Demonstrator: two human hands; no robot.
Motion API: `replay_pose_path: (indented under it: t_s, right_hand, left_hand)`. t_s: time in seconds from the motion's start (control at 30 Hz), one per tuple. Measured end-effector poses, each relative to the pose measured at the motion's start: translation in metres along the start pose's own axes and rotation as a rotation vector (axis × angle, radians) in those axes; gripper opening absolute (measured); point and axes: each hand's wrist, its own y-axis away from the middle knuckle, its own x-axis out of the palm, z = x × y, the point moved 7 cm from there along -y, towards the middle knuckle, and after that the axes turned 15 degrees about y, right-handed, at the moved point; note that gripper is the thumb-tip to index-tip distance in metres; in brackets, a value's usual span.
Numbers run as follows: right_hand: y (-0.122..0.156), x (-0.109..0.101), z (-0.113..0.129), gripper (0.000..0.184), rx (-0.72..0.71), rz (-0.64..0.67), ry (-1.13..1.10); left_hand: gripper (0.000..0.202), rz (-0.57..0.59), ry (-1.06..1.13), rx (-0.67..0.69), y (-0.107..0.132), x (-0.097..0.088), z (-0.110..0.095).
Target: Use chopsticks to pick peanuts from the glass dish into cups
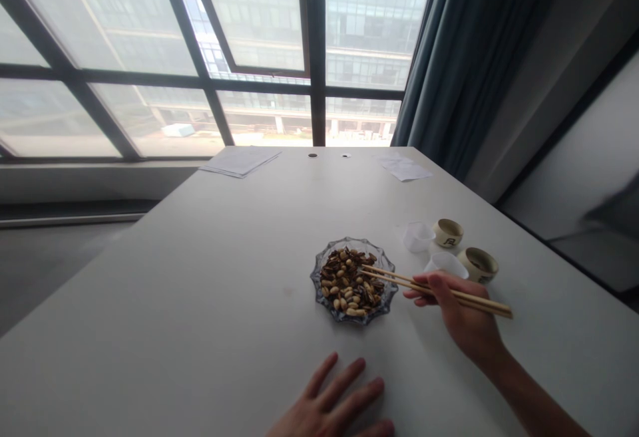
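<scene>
Right of table centre, I see the R hand (462, 320) clamped on wooden chopsticks (429, 287), tips angled onto the nuts & seeds (347, 284) in the glass dish (316, 276). L hand (334, 407) lies open, flat on the tabletop (200, 291), prob. bracing. Ceramic cups (478, 265) sit just beyond the R hand.

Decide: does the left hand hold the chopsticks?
No, the right hand holds the chopsticks, while the left hand lies flat on the table.

1 view only: a camera worn on the head, at the near edge of the desk (200, 277), looks forward and down along it toward the window (150, 58). The left hand (329, 410) and right hand (464, 320) lie close, low in frame.
</scene>
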Motion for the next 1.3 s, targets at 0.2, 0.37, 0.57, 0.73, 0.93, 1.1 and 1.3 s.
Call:
replay_pose_path:
  t_s: [0.2, 0.37, 0.57, 0.73, 0.93, 1.1, 1.3]
  right_hand:
    - [0.000, 0.003, 0.004, 0.042, -0.104, 0.131, 0.068]
    - [-0.004, 0.007, 0.014, 0.042, -0.160, 0.218, 0.132]
    - [-0.005, 0.017, 0.015, 0.046, -0.134, 0.286, 0.161]
    - [-0.001, 0.016, 0.011, 0.049, -0.018, 0.181, 0.066]
    - [0.001, 0.013, 0.007, 0.051, 0.047, 0.108, 0.023]
    - [-0.003, 0.000, 0.001, 0.046, 0.010, 0.038, 0.012]
    - [0.002, -0.013, 0.034, 0.029, -0.476, 0.030, 0.217]
  left_hand:
    - [0.048, -0.028, 0.006, 0.002, -0.001, 0.000, 0.001]
    - [0.052, -0.026, -0.003, 0.006, -0.001, -0.001, 0.000]
    - [0.048, -0.016, 0.002, 0.003, -0.002, -0.001, 0.000]
    - [0.051, -0.008, 0.002, 0.011, -0.002, -0.001, 0.000]
    - [0.053, -0.004, 0.008, 0.004, -0.001, -0.001, 0.000]
    - [0.054, 0.002, 0.011, 0.009, -0.002, -0.001, -0.001]
    - [0.050, -0.027, 0.014, 0.003, -0.001, -0.001, 0.000]
